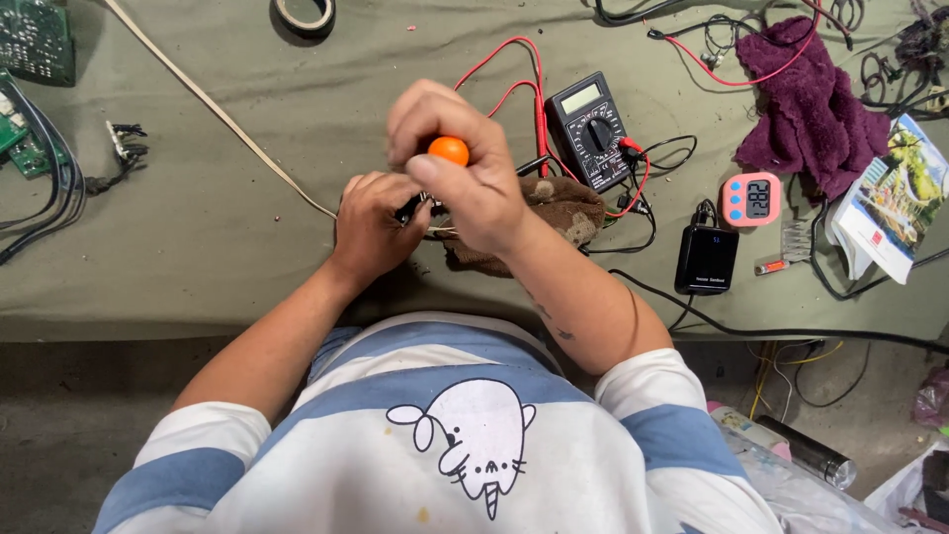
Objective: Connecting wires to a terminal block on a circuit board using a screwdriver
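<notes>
Our right hand (465, 183) grips an orange-capped tool (449, 150) upright for downward pressure; left hand (371, 222) fingers pinch a small part (420, 208) steady on the bench (247, 267).

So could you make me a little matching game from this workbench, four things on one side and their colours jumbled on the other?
Things:
1. Multimeter
2. Small digital timer
3. Crumpled towel
4. Round tool handle end in the right hand

Colours:
A. Purple
B. Orange
C. Black
D. Pink

Pairs: 1-C, 2-D, 3-A, 4-B
</notes>
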